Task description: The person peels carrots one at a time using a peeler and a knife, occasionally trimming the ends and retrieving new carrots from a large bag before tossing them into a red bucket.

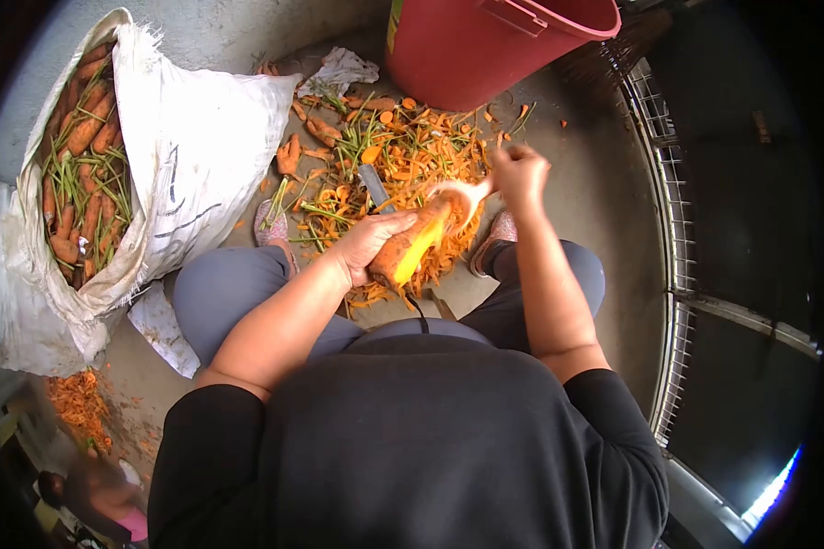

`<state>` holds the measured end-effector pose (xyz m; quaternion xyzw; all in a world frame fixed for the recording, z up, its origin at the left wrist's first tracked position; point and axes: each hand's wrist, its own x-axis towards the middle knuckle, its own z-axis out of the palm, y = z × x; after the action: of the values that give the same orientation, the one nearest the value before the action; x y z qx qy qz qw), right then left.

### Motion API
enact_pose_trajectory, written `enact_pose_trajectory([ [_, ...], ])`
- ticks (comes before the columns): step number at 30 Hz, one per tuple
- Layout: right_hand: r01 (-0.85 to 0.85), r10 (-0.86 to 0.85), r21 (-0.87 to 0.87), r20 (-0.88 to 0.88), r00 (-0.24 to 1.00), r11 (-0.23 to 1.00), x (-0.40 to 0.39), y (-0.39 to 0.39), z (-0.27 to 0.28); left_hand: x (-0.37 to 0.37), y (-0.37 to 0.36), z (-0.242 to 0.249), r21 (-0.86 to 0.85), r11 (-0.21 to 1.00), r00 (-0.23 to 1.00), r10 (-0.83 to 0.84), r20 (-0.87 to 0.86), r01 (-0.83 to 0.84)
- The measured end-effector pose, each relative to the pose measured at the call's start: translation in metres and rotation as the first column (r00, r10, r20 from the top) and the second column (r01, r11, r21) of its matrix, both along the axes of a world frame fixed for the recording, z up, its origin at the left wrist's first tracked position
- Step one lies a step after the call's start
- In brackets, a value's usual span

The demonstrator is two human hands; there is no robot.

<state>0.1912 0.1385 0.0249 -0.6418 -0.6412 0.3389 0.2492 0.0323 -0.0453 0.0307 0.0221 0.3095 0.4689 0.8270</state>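
A thick carrot [419,252], partly peeled with a bright orange-yellow strip along its side, lies in my left hand [368,242], whose fingers are wrapped round its near end. My right hand [522,176] is closed on the handle of a pale peeler [467,196], blurred by motion, at the carrot's far end. Below both hands a heap of orange peelings [417,151] and green stems covers the floor between my feet. On that heap rests a flat grey blade [373,186], its handle not visible.
To the left stands a white sack [206,151], its mouth full of unpeeled carrots [87,174]. A red bin [467,55] is ahead. Metal grating [676,274] runs along the right. At lower left are more peelings [78,407] and another person [96,489].
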Motion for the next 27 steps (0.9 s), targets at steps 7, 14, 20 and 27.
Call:
enact_pose_trajectory([
  [7,0.003,0.013,0.08,-0.19,0.982,0.997,0.01,-0.008,0.031,0.002,0.001,0.003,-0.064,0.997,0.998,0.039,0.052,-0.035],
  [14,-0.179,0.184,0.079,-0.048,0.982,0.981,-0.015,-0.043,0.019,0.01,0.0,-0.012,0.033,0.999,0.999,0.003,0.052,-0.005],
  [20,0.186,-0.203,0.181,0.08,0.976,0.966,0.034,0.029,0.011,0.005,-0.001,-0.011,-0.059,0.998,0.998,-0.02,0.057,0.023],
  [27,-0.446,0.447,0.056,-0.022,0.894,0.893,-0.03,-0.08,0.056,0.011,0.003,-0.014,-0.058,0.998,0.956,0.016,0.294,0.001],
])
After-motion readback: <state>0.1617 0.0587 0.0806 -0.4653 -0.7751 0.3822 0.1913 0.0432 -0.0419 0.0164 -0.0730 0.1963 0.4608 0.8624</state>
